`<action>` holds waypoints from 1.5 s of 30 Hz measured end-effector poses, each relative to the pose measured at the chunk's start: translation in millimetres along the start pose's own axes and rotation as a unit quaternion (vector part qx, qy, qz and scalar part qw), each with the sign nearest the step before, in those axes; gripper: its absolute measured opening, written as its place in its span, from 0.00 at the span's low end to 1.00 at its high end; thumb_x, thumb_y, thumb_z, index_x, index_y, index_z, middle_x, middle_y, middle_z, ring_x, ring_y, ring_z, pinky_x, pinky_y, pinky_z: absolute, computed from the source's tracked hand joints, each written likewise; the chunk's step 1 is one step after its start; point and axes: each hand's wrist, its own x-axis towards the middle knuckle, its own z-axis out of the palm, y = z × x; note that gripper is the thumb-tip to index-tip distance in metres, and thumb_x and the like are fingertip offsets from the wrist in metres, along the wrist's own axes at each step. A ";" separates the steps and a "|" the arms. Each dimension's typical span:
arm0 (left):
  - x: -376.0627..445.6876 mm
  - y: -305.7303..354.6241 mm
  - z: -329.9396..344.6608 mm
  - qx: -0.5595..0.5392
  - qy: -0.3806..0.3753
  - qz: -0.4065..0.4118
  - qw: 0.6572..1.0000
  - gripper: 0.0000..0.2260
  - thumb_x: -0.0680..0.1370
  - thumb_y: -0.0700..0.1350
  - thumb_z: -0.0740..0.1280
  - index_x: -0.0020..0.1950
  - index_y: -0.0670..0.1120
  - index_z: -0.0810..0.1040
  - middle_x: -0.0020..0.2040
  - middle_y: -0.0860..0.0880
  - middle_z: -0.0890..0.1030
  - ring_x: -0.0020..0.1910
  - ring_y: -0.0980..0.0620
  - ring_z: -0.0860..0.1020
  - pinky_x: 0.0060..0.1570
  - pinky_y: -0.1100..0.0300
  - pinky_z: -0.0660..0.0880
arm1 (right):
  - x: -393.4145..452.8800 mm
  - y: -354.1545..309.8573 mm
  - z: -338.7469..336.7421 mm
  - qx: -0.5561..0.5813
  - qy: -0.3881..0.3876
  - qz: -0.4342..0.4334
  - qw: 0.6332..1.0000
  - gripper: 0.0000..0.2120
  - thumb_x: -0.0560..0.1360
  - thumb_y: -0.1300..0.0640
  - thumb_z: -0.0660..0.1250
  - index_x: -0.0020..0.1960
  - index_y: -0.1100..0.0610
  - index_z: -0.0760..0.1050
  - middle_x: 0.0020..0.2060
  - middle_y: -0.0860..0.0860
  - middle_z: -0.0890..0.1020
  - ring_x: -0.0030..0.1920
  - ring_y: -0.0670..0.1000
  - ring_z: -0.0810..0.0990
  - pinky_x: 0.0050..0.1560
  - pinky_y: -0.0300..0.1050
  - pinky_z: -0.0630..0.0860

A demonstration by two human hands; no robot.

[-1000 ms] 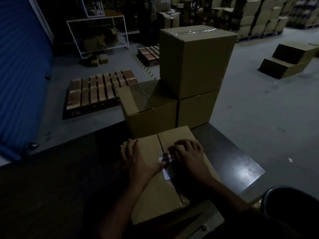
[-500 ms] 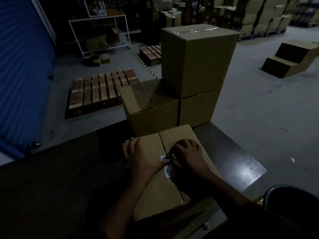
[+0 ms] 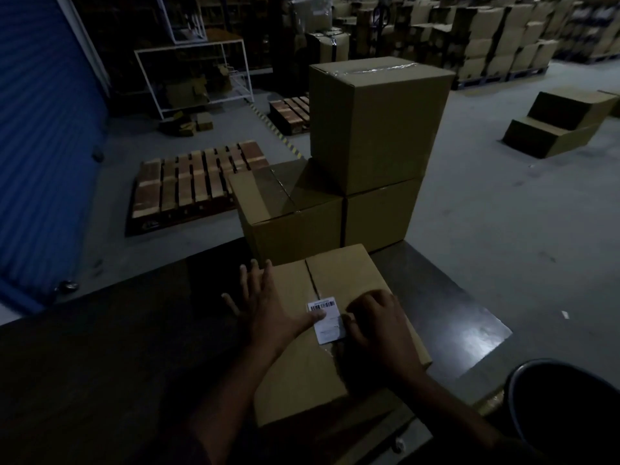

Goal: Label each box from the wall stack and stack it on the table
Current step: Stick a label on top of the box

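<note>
A sealed cardboard box (image 3: 349, 273) lies on the dark table (image 3: 453, 313) right in front of me. A white barcode label (image 3: 327, 318) sits on its top beside the tape seam. My left hand (image 3: 268, 307) lies flat on the box's left half, fingers spread, thumb pressing the label's left edge. My right hand (image 3: 375, 323) rests on the box's right half, its curled fingertips pressing the label's right edge. Behind this box stand three stacked boxes: two at table level (image 3: 292, 226) (image 3: 379, 216) and one on top (image 3: 375, 125).
A dark round bin (image 3: 563, 407) stands at the lower right beside the table. On the floor beyond lie wooden pallets (image 3: 194, 179), a white metal rack (image 3: 194, 75), loose boxes at the right (image 3: 560, 125) and tall box stacks along the far wall (image 3: 486, 38). A blue shutter (image 3: 43, 146) fills the left.
My right hand has slid to the right off the label, so the barcode now shows in full. My left hand has stayed flat on the box with its thumb at the label.
</note>
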 end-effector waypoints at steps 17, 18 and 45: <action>0.6 -16.3 -33.9 0.108 -0.064 -0.089 0.988 0.64 0.52 0.90 0.57 0.78 0.51 0.64 0.78 0.41 0.64 0.77 0.39 0.63 0.73 0.37 0.61 | 43.9 18.8 -16.3 -0.034 -0.102 -0.155 0.982 0.17 0.78 0.39 0.58 0.62 0.39 0.79 0.60 0.42 0.78 0.61 0.43 0.72 0.61 0.45 0.69; -2.8 -17.1 -33.2 0.109 -0.078 -0.096 0.986 0.66 0.51 0.90 0.56 0.80 0.51 0.62 0.80 0.41 0.62 0.78 0.38 0.61 0.74 0.36 0.59 | 52.1 21.6 -16.5 -0.022 -0.107 -0.157 0.981 0.18 0.78 0.38 0.57 0.61 0.39 0.80 0.58 0.42 0.79 0.60 0.44 0.72 0.59 0.45 0.69; -7.5 -6.8 -18.7 -0.007 -0.007 -0.014 1.000 0.61 0.55 0.86 0.62 0.81 0.54 0.58 0.79 0.48 0.67 0.77 0.46 0.66 0.74 0.43 0.61 | 38.7 -11.3 21.2 -0.009 -0.038 -0.053 0.998 0.13 0.76 0.40 0.63 0.56 0.42 0.80 0.52 0.44 0.76 0.57 0.49 0.70 0.52 0.46 0.61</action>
